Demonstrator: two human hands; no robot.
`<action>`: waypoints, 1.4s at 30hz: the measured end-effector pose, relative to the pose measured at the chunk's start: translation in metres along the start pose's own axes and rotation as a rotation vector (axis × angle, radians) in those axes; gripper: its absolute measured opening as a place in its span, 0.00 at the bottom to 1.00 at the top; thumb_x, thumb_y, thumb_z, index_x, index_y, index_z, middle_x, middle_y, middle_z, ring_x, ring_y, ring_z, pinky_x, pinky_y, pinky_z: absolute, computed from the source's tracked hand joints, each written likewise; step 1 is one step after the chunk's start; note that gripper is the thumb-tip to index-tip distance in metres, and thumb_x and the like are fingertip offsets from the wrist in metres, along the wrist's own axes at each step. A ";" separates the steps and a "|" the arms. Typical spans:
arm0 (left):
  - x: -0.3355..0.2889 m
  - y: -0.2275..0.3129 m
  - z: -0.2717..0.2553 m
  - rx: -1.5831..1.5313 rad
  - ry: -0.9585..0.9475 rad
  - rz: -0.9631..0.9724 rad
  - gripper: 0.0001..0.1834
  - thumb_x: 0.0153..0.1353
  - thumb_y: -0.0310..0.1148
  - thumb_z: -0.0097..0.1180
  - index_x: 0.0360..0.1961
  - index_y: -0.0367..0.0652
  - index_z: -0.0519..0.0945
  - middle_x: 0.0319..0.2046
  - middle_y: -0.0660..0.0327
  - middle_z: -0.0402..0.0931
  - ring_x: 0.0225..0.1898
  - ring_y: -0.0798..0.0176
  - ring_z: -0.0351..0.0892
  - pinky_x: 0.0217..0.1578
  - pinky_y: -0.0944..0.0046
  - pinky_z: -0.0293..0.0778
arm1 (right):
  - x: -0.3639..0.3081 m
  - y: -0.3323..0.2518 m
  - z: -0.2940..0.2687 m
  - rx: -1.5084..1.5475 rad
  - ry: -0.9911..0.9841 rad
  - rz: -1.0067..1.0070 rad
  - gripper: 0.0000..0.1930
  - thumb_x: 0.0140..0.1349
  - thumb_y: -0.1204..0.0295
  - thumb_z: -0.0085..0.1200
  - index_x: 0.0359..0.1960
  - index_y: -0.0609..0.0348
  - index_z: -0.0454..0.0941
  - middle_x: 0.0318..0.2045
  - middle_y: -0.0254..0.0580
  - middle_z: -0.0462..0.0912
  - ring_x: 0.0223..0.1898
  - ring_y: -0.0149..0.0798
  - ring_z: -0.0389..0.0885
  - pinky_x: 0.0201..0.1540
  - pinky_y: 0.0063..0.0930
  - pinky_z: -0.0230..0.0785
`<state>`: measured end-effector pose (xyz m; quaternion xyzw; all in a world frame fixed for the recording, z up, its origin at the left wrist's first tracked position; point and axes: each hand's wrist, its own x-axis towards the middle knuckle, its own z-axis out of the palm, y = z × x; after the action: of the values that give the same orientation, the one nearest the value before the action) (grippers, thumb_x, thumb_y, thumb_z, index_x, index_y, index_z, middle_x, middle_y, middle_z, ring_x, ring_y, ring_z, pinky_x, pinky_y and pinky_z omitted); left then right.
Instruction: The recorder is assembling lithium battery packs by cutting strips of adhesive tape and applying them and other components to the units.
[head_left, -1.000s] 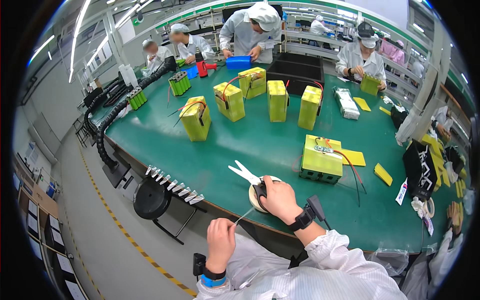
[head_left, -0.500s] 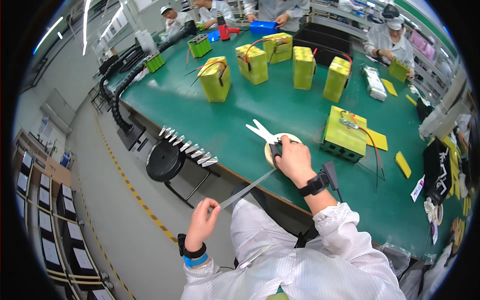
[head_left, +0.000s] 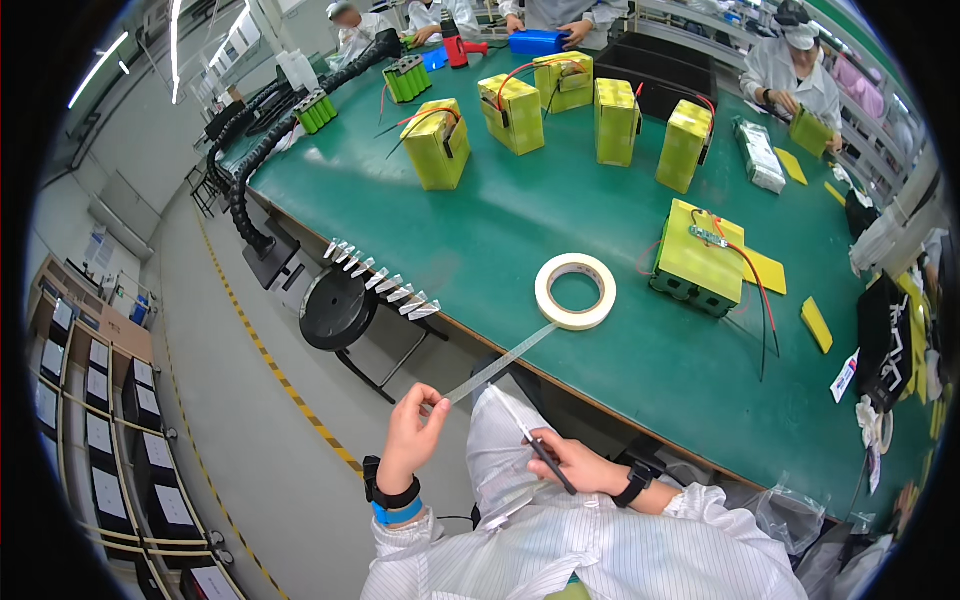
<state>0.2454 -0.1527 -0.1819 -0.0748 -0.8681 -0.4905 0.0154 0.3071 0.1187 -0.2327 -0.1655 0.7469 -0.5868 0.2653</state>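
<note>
One strip of tape pulled taut from roll — left hand pinches its end, right hand grips scissors. Looks like cutting step; next needs blades across the strip.

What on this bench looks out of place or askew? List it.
Nothing looks damaged or spilled. The tape roll lies flat near the table edge, a strip drawn taut off it to the left hand. One yellow battery pack lies flat with loose red and black wires trailing; the others stand upright.
</note>
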 end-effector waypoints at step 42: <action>0.010 -0.015 -0.014 -0.127 0.118 -0.005 0.09 0.72 0.31 0.41 0.34 0.37 0.67 0.24 0.59 0.77 0.29 0.66 0.75 0.35 0.64 0.70 | 0.054 0.005 -0.013 0.427 0.219 -0.007 0.19 0.63 0.60 0.60 0.48 0.58 0.72 0.16 0.29 0.71 0.15 0.24 0.73 0.19 0.21 0.64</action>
<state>0.2324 -0.1712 -0.1864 -0.0447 -0.8329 -0.5483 0.0606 0.2564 0.1007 -0.2463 -0.0433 0.6297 -0.7468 0.2097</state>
